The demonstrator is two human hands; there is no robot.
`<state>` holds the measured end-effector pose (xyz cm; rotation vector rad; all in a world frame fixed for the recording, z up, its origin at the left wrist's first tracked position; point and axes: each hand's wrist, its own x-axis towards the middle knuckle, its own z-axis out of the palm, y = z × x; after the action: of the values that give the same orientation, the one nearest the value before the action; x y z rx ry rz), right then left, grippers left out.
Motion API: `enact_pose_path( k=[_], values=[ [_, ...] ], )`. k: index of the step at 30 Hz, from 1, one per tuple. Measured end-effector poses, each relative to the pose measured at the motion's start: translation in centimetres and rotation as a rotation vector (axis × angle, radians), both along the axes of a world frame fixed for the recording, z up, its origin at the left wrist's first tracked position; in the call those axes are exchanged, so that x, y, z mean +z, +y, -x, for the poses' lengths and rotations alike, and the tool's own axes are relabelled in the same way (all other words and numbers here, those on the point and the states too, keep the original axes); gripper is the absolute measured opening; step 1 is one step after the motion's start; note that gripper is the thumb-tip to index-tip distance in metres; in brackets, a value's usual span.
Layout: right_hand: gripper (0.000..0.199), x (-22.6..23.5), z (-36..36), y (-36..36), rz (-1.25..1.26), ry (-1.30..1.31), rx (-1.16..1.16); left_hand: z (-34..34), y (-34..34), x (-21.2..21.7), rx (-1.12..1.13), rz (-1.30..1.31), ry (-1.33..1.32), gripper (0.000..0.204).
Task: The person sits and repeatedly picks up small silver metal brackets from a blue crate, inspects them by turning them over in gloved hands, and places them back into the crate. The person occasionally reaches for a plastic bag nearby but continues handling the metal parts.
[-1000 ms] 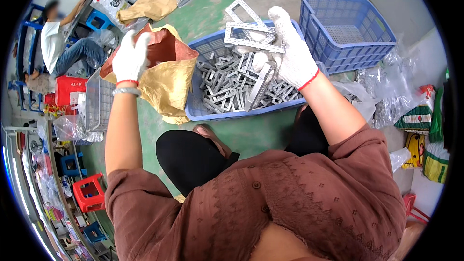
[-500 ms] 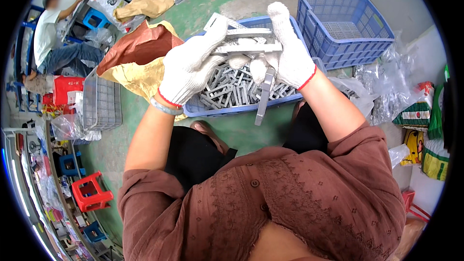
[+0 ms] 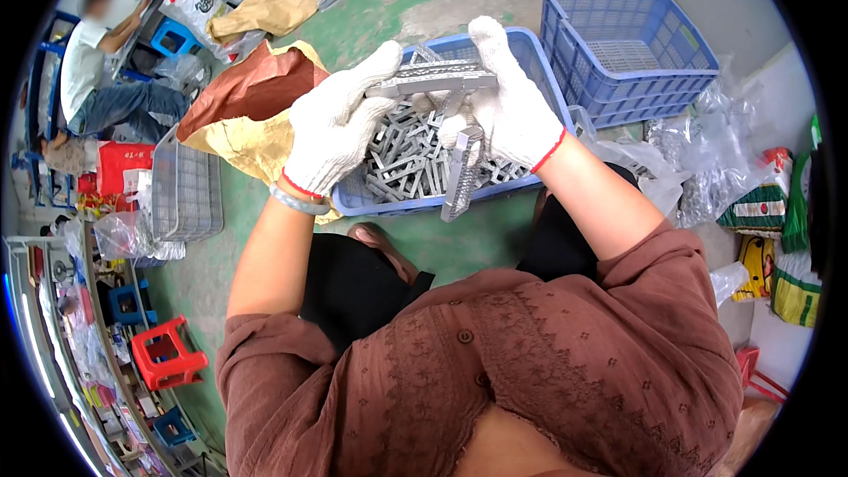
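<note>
Both my hands wear white knit gloves with red cuffs and are raised over a blue crate (image 3: 389, 208). A short stack of grey metal bars (image 3: 442, 79) spans the gap between them, lying crosswise. My left hand (image 3: 336, 124) pinches its left end between thumb and fingers. At the other end, my right hand (image 3: 521, 110) grips with its thumb up. From that hand's lower fingers another metal bar (image 3: 459, 184) slants down over the crate's near rim. Beneath lies a jumbled pile of similar bars (image 3: 408, 159), partly hidden by my hands.
An open yellow sack (image 3: 238, 137) with a brown inside stands left of the crate. Right and behind is a second blue crate (image 3: 627, 75), beside clear plastic wrapping (image 3: 720, 150). A red stool (image 3: 168, 353) stands at left; a person (image 3: 97, 62) sits at the far left.
My hands have come slightly down and left. The bars between them, spread apart before, now lie close together. The slanting bar has shifted left with my right hand.
</note>
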<state>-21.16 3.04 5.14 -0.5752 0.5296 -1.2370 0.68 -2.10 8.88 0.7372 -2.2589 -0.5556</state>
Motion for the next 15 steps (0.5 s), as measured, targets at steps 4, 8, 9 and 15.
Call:
enact_pose_path(
  k=[4,8,9,15],
  values=[
    [0.089,-0.8,0.0,-0.4,-0.067,-0.012,-0.003,0.4,0.8,0.4,0.054,-0.316,0.116,0.036],
    [0.075,-0.6,0.0,-0.8,-0.089,-0.059,0.029,1.0,1.6,1.2,0.117,-0.551,0.203,0.033],
    [0.076,-0.4,0.2,-0.6,-0.084,-0.039,0.029,1.2,1.6,1.3,0.118,-0.549,0.201,0.033],
    [0.086,0.2,-0.1,-0.1,-0.02,0.018,-0.007,0.7,1.4,0.8,0.142,-0.652,0.238,0.027]
  ],
)
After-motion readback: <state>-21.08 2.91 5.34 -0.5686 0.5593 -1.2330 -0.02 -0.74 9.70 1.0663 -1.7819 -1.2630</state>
